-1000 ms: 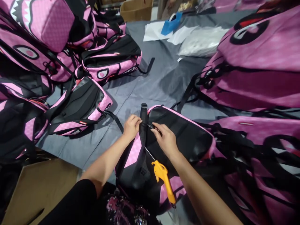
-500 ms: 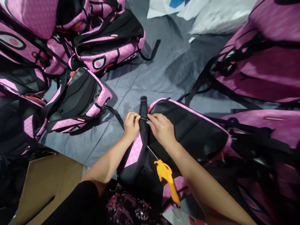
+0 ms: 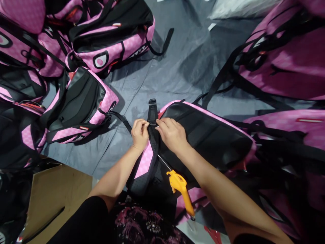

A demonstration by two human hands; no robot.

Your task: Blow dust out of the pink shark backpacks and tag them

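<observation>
A pink-and-black backpack lies in front of me with its black back panel up. Its shoulder strap, black with a pink patch, points away from me. My left hand pinches the strap's left side with closed fingertips. Across from it, my right hand pinches the right side, resting over the panel's edge. A thin dark strip spans the strap between my fingertips; its details are too small to make out. Below my right hand is a yellow air blow gun, its thin metal nozzle reaching toward the strap.
Several pink-and-black backpacks crowd the left side of the grey-covered table. More pink bags stand at the right. A cardboard box is at the lower left. White plastic wrapping lies at the far edge.
The view has shifted slightly, so the far wrapping is mostly out of frame. My hands keep their pinch on the strap and have drawn slightly closer together.
</observation>
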